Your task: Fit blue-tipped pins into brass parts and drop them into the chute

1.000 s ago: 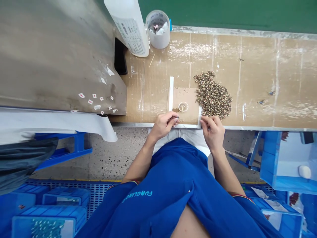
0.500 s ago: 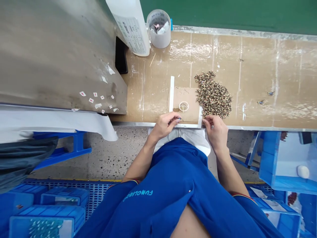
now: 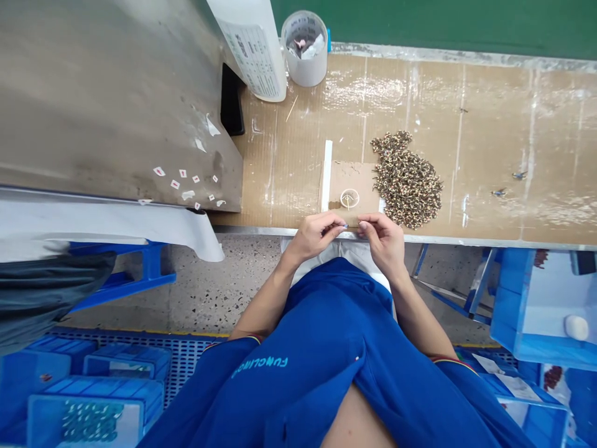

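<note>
My left hand [image 3: 317, 236] and my right hand [image 3: 381, 241] meet at the near edge of the bench, their fingertips almost touching. The left pinches a tiny part with a blue tip [image 3: 346, 226]. The right fingers are pinched close beside it, and whatever they hold is too small to tell. Just beyond them lies a cardboard square [image 3: 359, 180] with a small clear ring [image 3: 349, 198] on it. A white strip [image 3: 326, 175] runs along its left side. To the right is a heap of small mottled brown parts [image 3: 407, 180].
A white bottle [image 3: 254, 43] and a plastic cup of scraps [image 3: 304, 48] stand at the bench's back. A grey metal panel [image 3: 116, 106] with small labels lies to the left. Blue crates [image 3: 93, 410] sit on the floor below.
My right hand has moved left from the heap's edge to beside my left hand. The view has shifted slightly.
</note>
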{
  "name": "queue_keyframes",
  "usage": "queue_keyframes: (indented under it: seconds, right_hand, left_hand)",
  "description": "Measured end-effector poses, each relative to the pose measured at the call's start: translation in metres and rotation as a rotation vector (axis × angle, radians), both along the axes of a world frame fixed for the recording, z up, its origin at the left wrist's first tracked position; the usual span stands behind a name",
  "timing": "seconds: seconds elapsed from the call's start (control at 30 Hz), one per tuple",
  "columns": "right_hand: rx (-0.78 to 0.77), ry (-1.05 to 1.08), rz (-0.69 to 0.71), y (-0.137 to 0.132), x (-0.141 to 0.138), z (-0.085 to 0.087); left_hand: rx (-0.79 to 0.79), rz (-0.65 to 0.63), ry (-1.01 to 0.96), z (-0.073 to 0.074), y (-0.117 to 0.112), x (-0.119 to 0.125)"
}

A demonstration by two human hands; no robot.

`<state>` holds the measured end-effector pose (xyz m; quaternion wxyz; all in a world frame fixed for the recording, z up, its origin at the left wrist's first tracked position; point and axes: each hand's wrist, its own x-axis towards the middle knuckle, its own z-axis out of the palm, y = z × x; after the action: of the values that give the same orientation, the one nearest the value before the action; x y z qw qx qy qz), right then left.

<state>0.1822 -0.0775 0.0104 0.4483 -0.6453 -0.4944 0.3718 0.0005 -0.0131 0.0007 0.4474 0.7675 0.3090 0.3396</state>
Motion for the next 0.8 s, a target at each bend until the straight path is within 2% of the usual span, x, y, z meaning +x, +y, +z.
queue_keyframes:
  seconds: [0.2,0.5,0.8]
  right_hand:
    - [0.014,0.003,0.089,0.003,-0.004,0.004]
    - [-0.151,0.262,-0.078,0.002,-0.009,-0.005]
    - [-0.13,0.303,-0.084,0.001,-0.012,-0.003]
  left_hand:
    - [-0.014,0.002,0.042,-0.001,0.0,0.001]
    - [0.023,0.011,0.064,-0.001,-0.003,0.003]
    - [0.038,0.01,0.057,-0.001,-0.003,0.003]
